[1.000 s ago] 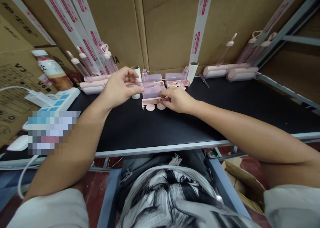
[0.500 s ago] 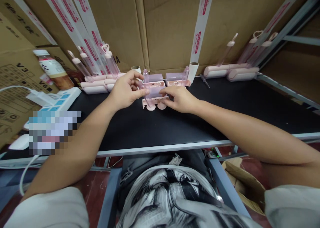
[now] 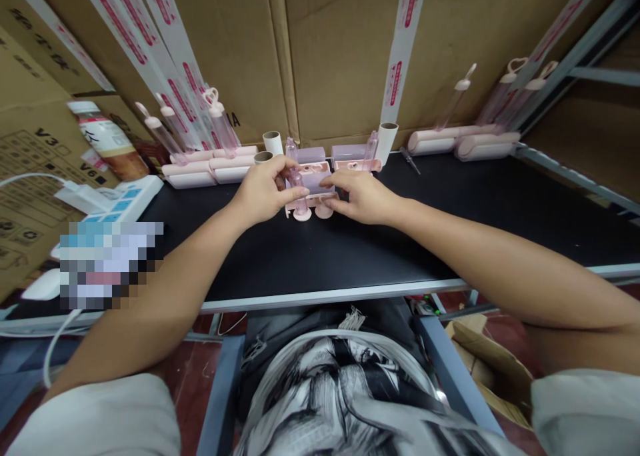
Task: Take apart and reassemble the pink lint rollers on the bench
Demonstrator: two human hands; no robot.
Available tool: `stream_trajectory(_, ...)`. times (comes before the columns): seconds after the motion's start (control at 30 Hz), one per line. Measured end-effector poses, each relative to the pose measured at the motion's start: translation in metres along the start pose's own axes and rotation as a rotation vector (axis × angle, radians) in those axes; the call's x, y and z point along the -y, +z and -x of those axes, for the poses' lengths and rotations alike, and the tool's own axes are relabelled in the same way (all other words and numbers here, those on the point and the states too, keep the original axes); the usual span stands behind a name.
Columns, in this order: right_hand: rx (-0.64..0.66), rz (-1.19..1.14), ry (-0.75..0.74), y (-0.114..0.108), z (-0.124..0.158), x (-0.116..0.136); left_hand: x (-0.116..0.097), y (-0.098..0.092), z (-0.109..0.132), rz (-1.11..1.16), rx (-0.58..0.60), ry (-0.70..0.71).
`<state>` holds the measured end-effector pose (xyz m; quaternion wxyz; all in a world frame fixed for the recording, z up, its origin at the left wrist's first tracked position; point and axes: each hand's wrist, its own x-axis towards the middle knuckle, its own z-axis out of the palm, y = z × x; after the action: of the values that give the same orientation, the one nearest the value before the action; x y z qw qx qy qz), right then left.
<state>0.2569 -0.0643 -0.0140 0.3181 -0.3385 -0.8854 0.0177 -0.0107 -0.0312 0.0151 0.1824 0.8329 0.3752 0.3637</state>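
Note:
My left hand (image 3: pixel 265 193) is closed, with thumb and fingertips at a clear pink tube (image 3: pixel 301 201) that stands upright on a round pale-pink base. To its right, my right hand (image 3: pixel 367 197) has its fingers curled by a second round pale-pink piece (image 3: pixel 324 211); what lies between those fingertips is hidden. Just behind the hands sit pink open cases (image 3: pixel 356 166) with heart-shaped details inside. Translucent lilac covers (image 3: pixel 349 153) rise behind them. Another clear pink tube (image 3: pixel 371 148) is upright at the right case.
White cardboard tubes (image 3: pixel 387 143) flank the cases. Finished-looking pink cases (image 3: pixel 485 147) with upright tubes line the back right, and similar cases (image 3: pixel 187 175) the back left. A small screwdriver-like tool (image 3: pixel 411 163), a bottle (image 3: pixel 107 139) and a power strip (image 3: pixel 123 203) are also on the black table (image 3: pixel 310 263).
My left hand has shifted slightly right and down, closer to the front tube, uncovering a white cardboard tube behind it. My right hand has hardly moved.

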Motion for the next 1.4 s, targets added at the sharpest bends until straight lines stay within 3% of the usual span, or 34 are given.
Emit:
stream_trajectory(0.6, -0.063, -0.049, -0.019, -0.002, -0.001, 0.000, -0.003, 0.004, 0.001, -0.030, -0.052, -0.002)
stream_trajectory(0.73, -0.145, -0.065, -0.001, -0.006, 0.000, -0.001, 0.002, 0.004, 0.000, 0.040, -0.160, 0.101)
stream_trajectory(0.83, -0.286, -0.060, 0.052, -0.020, -0.001, -0.010, 0.005, 0.003, 0.000, 0.069, -0.282, 0.183)
stream_trajectory(1.0, -0.777, -0.067, 0.321, -0.070, 0.002, -0.065, 0.007, 0.002, 0.000, 0.024, -0.434, 0.287)
stream_trajectory(1.1, -0.954, -0.005, 0.606, -0.107, 0.016, -0.110, 0.004, 0.003, 0.001, 0.033, -0.454, 0.294)
stream_trajectory(1.23, -0.956, 0.302, 1.045, -0.136, 0.051, -0.157, -0.002, 0.004, 0.002, 0.068, -0.468, 0.308)
stream_trajectory(1.3, -0.943, 0.432, 1.242, -0.137, 0.069, -0.171, -0.003, 0.003, 0.003, 0.074, -0.478, 0.317)
stream_trajectory(1.4, -0.843, 0.356, 1.414, -0.129, 0.086, -0.181, -0.003, 0.003, 0.003, 0.083, -0.482, 0.323)
